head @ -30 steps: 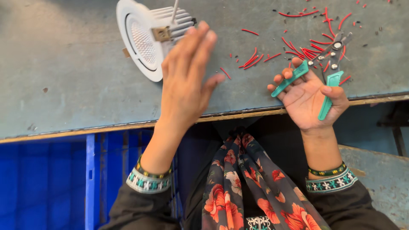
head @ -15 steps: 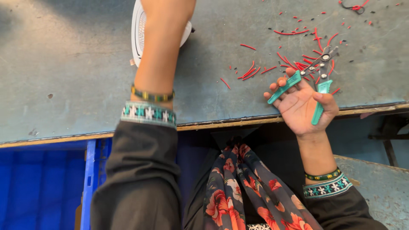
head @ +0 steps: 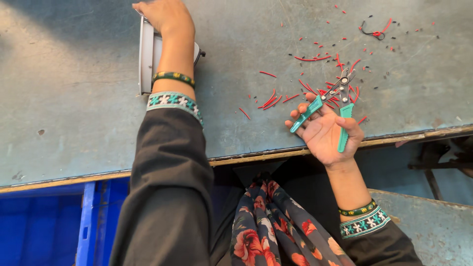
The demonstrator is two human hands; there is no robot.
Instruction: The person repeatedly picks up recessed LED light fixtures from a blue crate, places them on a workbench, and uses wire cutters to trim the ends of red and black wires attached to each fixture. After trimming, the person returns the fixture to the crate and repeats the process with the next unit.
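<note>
My left hand (head: 165, 15) reaches far across the grey table and grips the top of a white round recessed light fitting (head: 146, 54), which stands on edge beneath my forearm. My right hand (head: 325, 130) rests palm up at the table's front edge and holds a pair of wire cutters with green handles (head: 329, 101), handles spread apart, jaws pointing away from me. Several short red wire offcuts (head: 315, 88) lie scattered just beyond the cutters.
The grey worktop (head: 74, 113) has a worn wooden front edge. More red and black wire scraps (head: 374, 32) lie at the far right. A blue plastic crate (head: 44, 221) sits below the table on the left. Floral fabric (head: 276, 226) covers my lap.
My left arm has stretched forward from above the light fitting to grip it at its far side; the fitting now stands on edge. My right hand with the cutters has stayed put.
</note>
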